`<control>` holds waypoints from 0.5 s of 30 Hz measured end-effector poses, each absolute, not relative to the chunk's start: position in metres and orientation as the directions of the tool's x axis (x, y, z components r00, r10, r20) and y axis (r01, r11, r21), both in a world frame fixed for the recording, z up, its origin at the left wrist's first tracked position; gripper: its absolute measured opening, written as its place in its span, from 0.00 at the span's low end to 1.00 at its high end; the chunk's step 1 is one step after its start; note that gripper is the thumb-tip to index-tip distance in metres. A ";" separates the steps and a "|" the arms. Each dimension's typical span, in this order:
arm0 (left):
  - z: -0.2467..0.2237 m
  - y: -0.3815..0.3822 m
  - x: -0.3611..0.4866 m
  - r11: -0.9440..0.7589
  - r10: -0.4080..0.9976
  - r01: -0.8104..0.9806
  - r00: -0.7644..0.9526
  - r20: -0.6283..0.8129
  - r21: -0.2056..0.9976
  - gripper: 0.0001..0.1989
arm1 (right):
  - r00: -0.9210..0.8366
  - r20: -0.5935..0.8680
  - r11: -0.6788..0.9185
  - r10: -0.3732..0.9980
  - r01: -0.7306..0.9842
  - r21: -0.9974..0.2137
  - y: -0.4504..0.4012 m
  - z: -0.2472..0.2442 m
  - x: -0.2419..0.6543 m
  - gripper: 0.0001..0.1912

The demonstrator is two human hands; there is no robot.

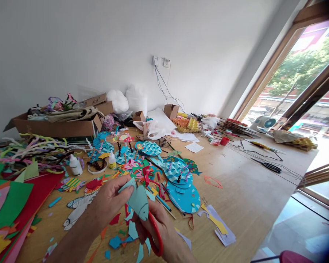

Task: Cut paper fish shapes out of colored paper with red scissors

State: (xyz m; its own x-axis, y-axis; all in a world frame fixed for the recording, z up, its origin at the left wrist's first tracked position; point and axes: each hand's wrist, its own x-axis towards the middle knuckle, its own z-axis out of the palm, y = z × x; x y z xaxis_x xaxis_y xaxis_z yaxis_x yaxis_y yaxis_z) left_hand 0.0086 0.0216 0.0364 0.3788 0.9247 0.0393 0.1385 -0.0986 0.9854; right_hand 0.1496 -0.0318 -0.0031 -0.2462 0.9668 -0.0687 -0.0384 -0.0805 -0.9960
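My left hand pinches a light blue-green paper fish by its left end. An eye and a curved gill line are drawn in black on the fish. Red-handled scissors are in my right hand, just below and right of the fish's head; their blades are mostly hidden behind the paper and my fingers. Under both hands lie blue and light blue paper scraps. White paper fish with drawn lines rest left of my left wrist.
Blue woven-paper discs lie ahead to the right, near pens and scraps. Glue bottles stand at left beside pipe cleaners and a cardboard box. Black scissors lie far right, and colored paper sheets at left.
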 end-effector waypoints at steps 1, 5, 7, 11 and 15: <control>0.035 0.023 0.008 -0.097 0.921 0.146 0.389 0.033 0.984 0.13 | -0.242 -0.074 -0.087 0.967 -0.042 -0.995 -0.032 -0.002 0.149 0.26; 0.030 0.028 0.006 -0.119 0.911 0.185 0.411 0.034 0.975 0.13 | -0.226 -0.079 -0.092 0.971 -0.049 -0.995 -0.033 0.003 0.147 0.27; 0.029 0.029 0.007 -0.124 0.914 0.196 0.404 0.035 0.973 0.12 | -0.205 -0.064 -0.077 0.977 -0.058 -0.995 -0.033 0.003 0.146 0.27; 0.030 0.026 0.010 -0.106 0.930 0.183 0.366 0.033 0.977 0.12 | -0.182 -0.013 -0.025 0.983 -0.067 -0.997 -0.032 -0.009 0.144 0.26; 0.032 0.022 0.012 -0.085 0.930 0.140 0.367 0.028 0.986 0.12 | -0.175 0.044 0.025 0.984 -0.110 -0.994 -0.031 -0.026 0.143 0.25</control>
